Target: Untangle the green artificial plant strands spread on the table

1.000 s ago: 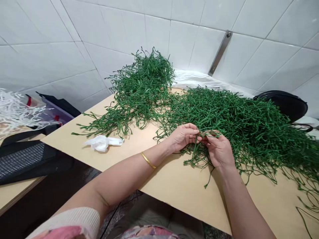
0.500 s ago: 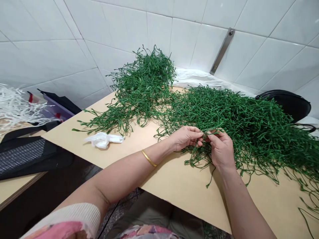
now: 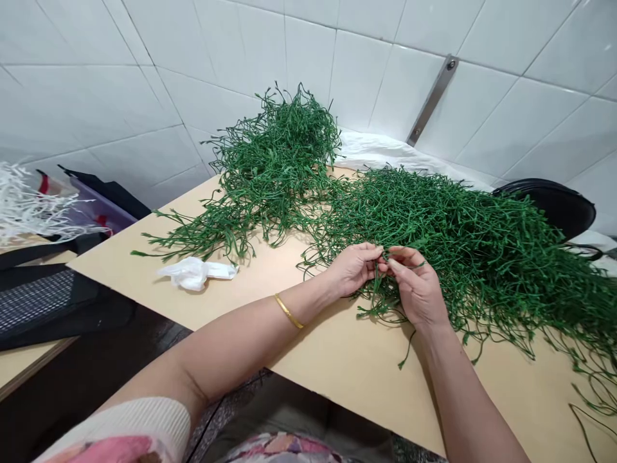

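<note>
At the front edge of a big heap of thin green cords (image 3: 434,225), my two hands meet. My left hand (image 3: 357,270), with a gold bangle on its wrist, pinches a green cord (image 3: 378,289) between thumb and fingers. Close against it on the right, my right hand (image 3: 418,286) has thumb and forefinger closed on the same cord. The exact spot between the fingertips is partly hidden. Cord ends dangle below the hands onto the tan board (image 3: 308,341). The cords have small knotted or branched ends.
A taller pile of green cords (image 3: 284,148) stands at the back left. Crumpled white plastic (image 3: 195,273) lies on the board. White cords (image 3: 29,206) and a black mesh item (image 3: 43,302) are at far left. A black round-edged object (image 3: 549,202) stands behind the heap, near a tiled wall (image 3: 308,58).
My right hand has shifted slightly left, bringing its fingertips closer to my left hand's. The cord stretch that showed between the hands is now mostly hidden. The view has moved a little.
</note>
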`<action>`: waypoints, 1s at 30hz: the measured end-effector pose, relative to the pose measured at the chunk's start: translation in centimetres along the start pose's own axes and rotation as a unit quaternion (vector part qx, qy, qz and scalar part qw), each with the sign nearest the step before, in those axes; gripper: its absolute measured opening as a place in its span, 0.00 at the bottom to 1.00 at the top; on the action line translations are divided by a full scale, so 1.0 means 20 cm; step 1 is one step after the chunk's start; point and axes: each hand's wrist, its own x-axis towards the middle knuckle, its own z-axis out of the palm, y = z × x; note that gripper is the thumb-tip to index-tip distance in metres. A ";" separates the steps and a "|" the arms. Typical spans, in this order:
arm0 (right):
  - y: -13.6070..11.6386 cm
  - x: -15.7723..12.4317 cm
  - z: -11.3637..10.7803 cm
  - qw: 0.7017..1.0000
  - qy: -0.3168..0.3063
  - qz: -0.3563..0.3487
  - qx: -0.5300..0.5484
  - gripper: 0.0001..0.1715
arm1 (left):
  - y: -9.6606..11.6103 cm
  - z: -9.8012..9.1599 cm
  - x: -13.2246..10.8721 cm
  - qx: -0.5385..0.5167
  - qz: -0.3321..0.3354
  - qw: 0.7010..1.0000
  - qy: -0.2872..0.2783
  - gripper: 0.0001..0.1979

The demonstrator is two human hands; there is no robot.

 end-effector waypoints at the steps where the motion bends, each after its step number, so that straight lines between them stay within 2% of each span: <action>1: 0.00 0.00 0.00 0.999 -0.013 -0.009 -0.034 0.15 | 0.00 0.00 0.00 -0.011 0.002 1.000 0.000 0.07; 5: 0.01 -0.01 0.01 0.983 -0.006 -0.074 -0.171 0.14 | 0.00 0.00 0.00 -0.032 -0.002 0.999 0.008 0.07; 9: 0.00 -0.02 0.02 0.979 0.026 -0.104 -0.174 0.08 | 0.00 0.00 -0.01 0.017 -0.010 1.000 -0.012 0.09; 13: 0.00 0.00 -0.01 0.995 0.039 -0.063 -0.069 0.08 | -0.02 0.00 -0.01 0.049 -0.020 0.996 -0.068 0.11; 17: 0.00 0.01 -0.01 0.999 0.034 -0.020 0.012 0.11 | -0.02 0.00 -0.01 0.039 -0.008 0.997 -0.069 0.11; 23: 0.02 0.01 0.01 0.999 0.044 0.000 -0.004 0.19 | 0.00 -0.01 0.00 -0.029 0.000 0.997 -0.065 0.10; 27: 0.02 0.01 0.00 0.999 0.019 0.040 -0.021 0.16 | 0.00 -0.01 0.00 -0.044 0.003 0.997 -0.068 0.09; 30: 0.02 0.01 -0.01 0.999 0.013 0.040 -0.027 0.15 | 0.00 0.00 0.00 -0.032 0.002 0.998 -0.060 0.08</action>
